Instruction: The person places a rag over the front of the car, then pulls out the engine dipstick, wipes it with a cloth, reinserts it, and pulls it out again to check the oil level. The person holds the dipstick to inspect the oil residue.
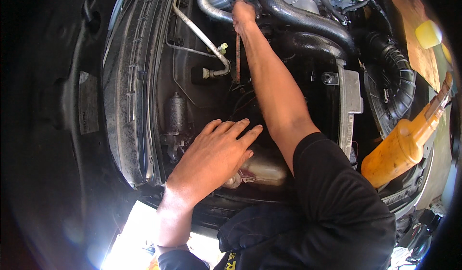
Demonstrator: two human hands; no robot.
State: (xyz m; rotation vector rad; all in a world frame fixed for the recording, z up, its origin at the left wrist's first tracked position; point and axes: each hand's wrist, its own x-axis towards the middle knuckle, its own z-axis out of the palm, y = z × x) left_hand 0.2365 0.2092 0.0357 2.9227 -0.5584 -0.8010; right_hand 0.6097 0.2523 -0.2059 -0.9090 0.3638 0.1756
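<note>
Reaching right hand [243, 13]: top centre, grip clenched on a thin rod [237, 58]
Left hand [216, 149]: released, flat above reservoir [262, 169]
Reservoir contents: cannot tell
Orange bottle [402, 147]: right edge

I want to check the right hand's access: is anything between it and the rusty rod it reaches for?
Nothing visible. The right hand is already at the top of the rusty rod, beside the silver pipe; its fingers are hidden.

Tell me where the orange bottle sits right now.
In the head view, the orange bottle lies tilted at the right edge of the engine bay, just below the black ribbed intake hose and right of the person's right arm.
</note>
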